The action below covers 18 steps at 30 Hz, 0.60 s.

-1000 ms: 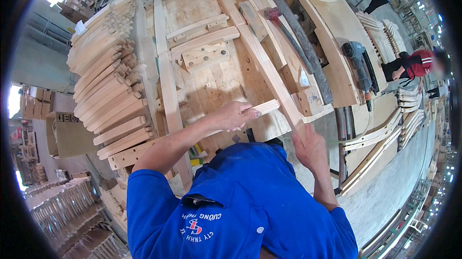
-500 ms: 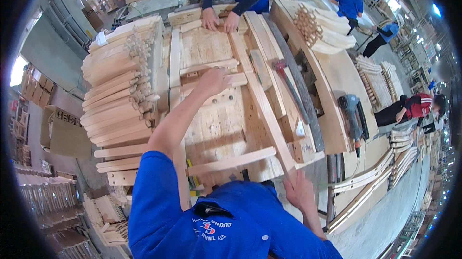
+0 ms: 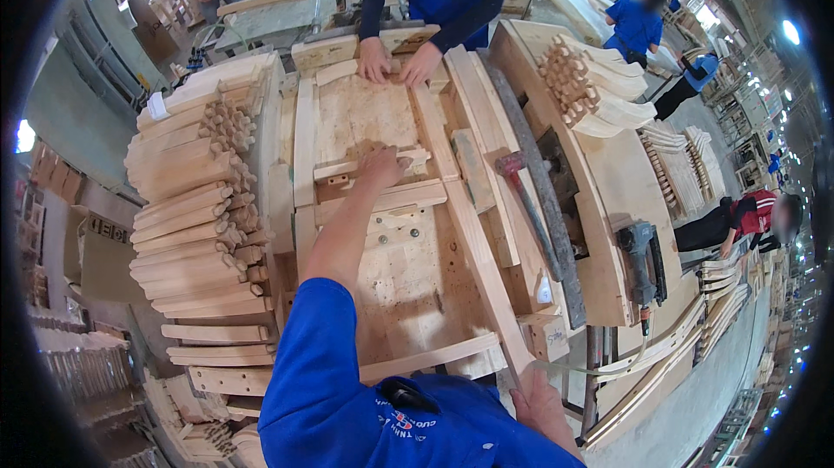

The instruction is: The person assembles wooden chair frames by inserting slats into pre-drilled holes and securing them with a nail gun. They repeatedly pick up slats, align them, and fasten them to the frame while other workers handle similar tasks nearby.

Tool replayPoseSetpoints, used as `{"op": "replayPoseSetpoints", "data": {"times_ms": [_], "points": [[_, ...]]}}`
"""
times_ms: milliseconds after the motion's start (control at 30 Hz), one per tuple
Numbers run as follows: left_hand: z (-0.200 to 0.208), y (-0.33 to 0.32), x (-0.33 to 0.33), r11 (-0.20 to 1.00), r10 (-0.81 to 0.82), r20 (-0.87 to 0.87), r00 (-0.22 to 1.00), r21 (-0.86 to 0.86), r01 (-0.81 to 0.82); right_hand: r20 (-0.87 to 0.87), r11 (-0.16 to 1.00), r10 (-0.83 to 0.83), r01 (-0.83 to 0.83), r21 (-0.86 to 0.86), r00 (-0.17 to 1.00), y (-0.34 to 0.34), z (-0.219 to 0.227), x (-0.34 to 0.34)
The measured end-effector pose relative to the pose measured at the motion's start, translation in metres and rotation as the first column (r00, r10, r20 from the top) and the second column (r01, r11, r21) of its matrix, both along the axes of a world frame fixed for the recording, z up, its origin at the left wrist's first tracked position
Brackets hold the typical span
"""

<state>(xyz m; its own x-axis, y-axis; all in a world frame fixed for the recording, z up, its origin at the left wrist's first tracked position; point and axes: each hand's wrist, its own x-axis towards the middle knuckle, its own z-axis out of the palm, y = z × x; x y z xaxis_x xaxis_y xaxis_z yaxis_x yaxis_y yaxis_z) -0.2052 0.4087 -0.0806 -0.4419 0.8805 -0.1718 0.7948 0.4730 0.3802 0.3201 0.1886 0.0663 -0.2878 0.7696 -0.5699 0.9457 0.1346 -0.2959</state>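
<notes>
My left hand [image 3: 382,165] reaches far over a plywood jig [image 3: 395,281] and closes on a short wooden slat [image 3: 340,170] lying crosswise on it. Just below the slat sits a second cross rail [image 3: 408,199]. My right hand [image 3: 540,403] is low at the near edge, gripping the near end of a long wooden rail [image 3: 473,246] that runs up the jig's right side. A curved slat [image 3: 434,357] lies across the near end of the jig, just above my blue shirt.
Across the bench, a co-worker's two hands [image 3: 398,62] press on the jig's far end. A hammer [image 3: 524,192] and a nail gun [image 3: 643,261] lie to the right. Stacked wooden parts [image 3: 195,207] fill the left side, and curved pieces [image 3: 591,86] are piled far right.
My left hand has carried the short slat from close to my body out to the middle of the jig. My right hand has dropped toward the lower edge. The view has tilted up.
</notes>
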Motion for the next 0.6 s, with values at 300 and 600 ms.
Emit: {"op": "replayPoseSetpoints", "data": {"times_ms": [300, 600], "points": [[-0.016, 0.036, 0.024, 0.982, -0.112, -0.098, 0.989, 0.142, 0.125, -0.037, 0.999, -0.042, 0.042, -0.018, 0.998, 0.002, -0.01, 0.006], [-0.023, 0.034, 0.024, 0.968, -0.101, -0.046, 0.994, 0.225, 0.109, -0.068, 1.0, -0.011, 0.01, -0.004, 0.998, -0.001, -0.01, 0.008]]}}
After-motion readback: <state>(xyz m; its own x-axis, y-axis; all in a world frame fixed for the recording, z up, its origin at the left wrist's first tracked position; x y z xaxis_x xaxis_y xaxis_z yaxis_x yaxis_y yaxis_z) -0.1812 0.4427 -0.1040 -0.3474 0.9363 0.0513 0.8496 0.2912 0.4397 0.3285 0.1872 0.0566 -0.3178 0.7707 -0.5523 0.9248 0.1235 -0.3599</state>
